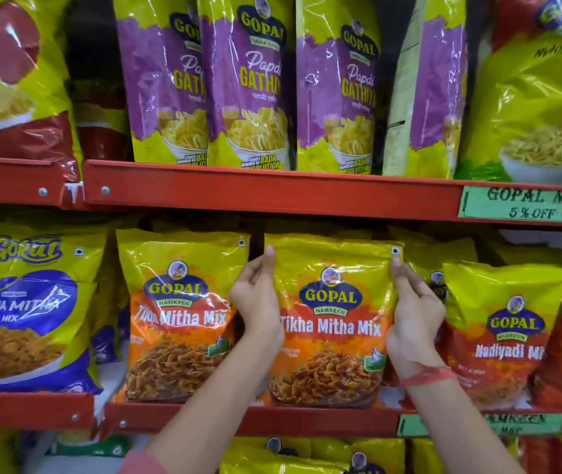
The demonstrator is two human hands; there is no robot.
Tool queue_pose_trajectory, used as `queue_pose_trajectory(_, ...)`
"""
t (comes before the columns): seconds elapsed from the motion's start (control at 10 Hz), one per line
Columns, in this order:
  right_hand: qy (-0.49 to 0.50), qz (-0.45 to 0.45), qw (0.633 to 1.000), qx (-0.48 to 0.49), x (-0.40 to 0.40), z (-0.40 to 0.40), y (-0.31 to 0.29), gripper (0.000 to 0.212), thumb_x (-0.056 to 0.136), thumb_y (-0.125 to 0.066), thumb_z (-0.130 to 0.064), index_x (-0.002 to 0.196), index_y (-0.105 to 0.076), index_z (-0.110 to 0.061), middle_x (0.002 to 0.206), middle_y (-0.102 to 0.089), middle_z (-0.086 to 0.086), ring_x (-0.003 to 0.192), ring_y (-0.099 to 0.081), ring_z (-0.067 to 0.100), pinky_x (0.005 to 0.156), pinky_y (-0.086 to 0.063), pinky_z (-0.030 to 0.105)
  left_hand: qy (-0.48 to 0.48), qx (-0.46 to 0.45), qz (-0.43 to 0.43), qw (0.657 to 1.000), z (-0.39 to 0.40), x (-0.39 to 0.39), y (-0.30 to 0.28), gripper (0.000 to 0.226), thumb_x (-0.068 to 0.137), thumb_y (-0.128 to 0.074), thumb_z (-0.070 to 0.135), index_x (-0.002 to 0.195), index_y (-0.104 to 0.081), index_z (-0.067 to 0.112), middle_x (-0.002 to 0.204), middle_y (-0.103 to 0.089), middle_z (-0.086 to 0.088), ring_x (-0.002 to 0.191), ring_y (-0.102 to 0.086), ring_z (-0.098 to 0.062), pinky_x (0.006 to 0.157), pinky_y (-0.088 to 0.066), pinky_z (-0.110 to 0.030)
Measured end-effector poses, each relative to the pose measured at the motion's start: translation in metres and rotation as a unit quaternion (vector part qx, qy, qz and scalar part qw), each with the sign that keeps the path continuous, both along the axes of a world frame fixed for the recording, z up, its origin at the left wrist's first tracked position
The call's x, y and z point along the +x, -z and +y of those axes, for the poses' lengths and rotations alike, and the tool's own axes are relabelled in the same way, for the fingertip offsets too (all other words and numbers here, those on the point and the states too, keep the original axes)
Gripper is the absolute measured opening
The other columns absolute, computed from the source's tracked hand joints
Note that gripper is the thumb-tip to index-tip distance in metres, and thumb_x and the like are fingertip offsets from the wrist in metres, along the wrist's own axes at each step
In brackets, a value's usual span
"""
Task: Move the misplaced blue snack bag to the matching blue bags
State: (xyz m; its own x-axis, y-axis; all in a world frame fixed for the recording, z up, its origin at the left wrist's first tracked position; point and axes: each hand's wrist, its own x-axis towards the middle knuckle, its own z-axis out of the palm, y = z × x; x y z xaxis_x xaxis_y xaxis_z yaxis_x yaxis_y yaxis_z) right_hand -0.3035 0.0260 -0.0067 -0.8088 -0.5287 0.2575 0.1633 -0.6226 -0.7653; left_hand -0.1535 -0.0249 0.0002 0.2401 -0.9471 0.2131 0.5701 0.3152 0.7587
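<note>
Hands flank an orange bag (330, 319) mid-shelf: left hand (255, 295) and right hand (413, 309) hold its edges; the blue bag (23, 313) at the shelf's left end risks being overlooked.

Upper shelf (272, 191): red metal lip with screws, running the full width.
Lower shelf (255, 420): red too, split into sections.
Price label (529, 203): green, handwritten, clipped to the upper lip at right.
Light: bright overhead glare on glossy packaging; dark gaps behind.
</note>
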Motion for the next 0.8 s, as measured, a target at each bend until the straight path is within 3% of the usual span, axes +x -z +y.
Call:
queue_pose_trajectory(0.1,0.064,0.057,0.996,0.011,0.001,0.0,0.0,0.031,0.087,-0.065,-0.029,0.108,-0.069,-0.007,0.083,-0.065,-0.01,0.074,-0.06,-0.007,0.094,-0.048,0.027,-0.021,-0.025,-0.046,0.998,0.001,0.0,0.0,0.025,0.087,-0.063,0.031,0.1,-0.065,0.01,0.088,-0.067,0.011,0.085,-0.061,0.004,0.068,-0.042,-0.005)
queue_pose_trajectory(0.2,0.154,0.283,0.944,0.071,0.012,0.007,0.018,0.049,0.098,-0.042,-0.039,0.142,-0.044,-0.017,0.139,-0.054,-0.002,0.122,-0.052,0.003,0.104,-0.038,0.022,-0.073,-0.138,-0.253,0.955,0.007,0.003,0.019,0.046,0.095,-0.045,0.04,0.138,-0.041,0.022,0.135,-0.052,0.011,0.13,-0.046,-0.009,0.103,-0.039,-0.018)
queue_pose_trajectory(0.3,0.223,0.537,0.808,0.096,0.021,0.009,0.05,0.061,0.1,-0.035,-0.036,0.153,-0.015,-0.014,0.163,-0.013,0.001,0.151,-0.006,0.013,0.123,-0.008,0.029,-0.171,-0.278,-0.455,0.829,0.016,0.003,0.055,0.063,0.099,-0.035,0.034,0.152,-0.003,0.018,0.163,-0.002,0.004,0.15,-0.002,-0.013,0.122,-0.004,-0.029)
queue_pose_trajectory(0.4,0.268,0.681,0.662,0.162,0.019,0.001,0.086,0.064,0.099,-0.034,-0.039,0.151,-0.018,-0.005,0.162,-0.015,0.01,0.151,-0.009,0.023,0.123,-0.01,0.045,-0.214,-0.319,-0.597,0.704,0.007,0.006,0.09,0.066,0.099,-0.031,0.036,0.151,0.0,0.009,0.162,0.007,-0.008,0.15,0.004,-0.02,0.123,0.006,-0.037)
queue_pose_trajectory(0.5,0.265,0.715,0.609,0.218,0.013,-0.002,0.101,0.065,0.099,-0.03,-0.044,0.151,-0.021,-0.006,0.162,-0.016,0.009,0.151,-0.012,0.024,0.12,-0.018,0.05,-0.213,-0.325,-0.677,0.625,-0.007,0.013,0.105,0.067,0.099,-0.024,0.045,0.151,-0.006,0.007,0.162,0.0,-0.008,0.15,-0.003,-0.02,0.122,-0.002,-0.041)
queue_pose_trajectory(0.6,0.276,0.732,0.571,0.248,0.014,-0.002,0.102,0.065,0.099,-0.027,-0.045,0.15,-0.024,-0.005,0.161,-0.019,0.01,0.15,-0.014,0.025,0.12,-0.018,0.051,-0.216,-0.323,-0.712,0.585,-0.007,0.022,0.103,0.068,0.099,-0.021,0.048,0.151,-0.008,0.007,0.162,-0.004,-0.008,0.15,-0.004,-0.019,0.121,-0.007,-0.041)
queue_pose_trajectory(0.8,0.306,0.719,0.586,0.214,0.062,0.014,0.076,0.066,0.099,-0.027,-0.046,0.15,-0.022,-0.004,0.161,-0.018,0.011,0.15,-0.014,0.026,0.119,-0.019,0.053,-0.228,-0.368,-0.68,0.592,0.011,0.072,0.081,0.065,0.099,-0.024,0.046,0.15,-0.011,0.008,0.161,-0.007,-0.009,0.15,-0.006,-0.02,0.12,-0.013,-0.041)
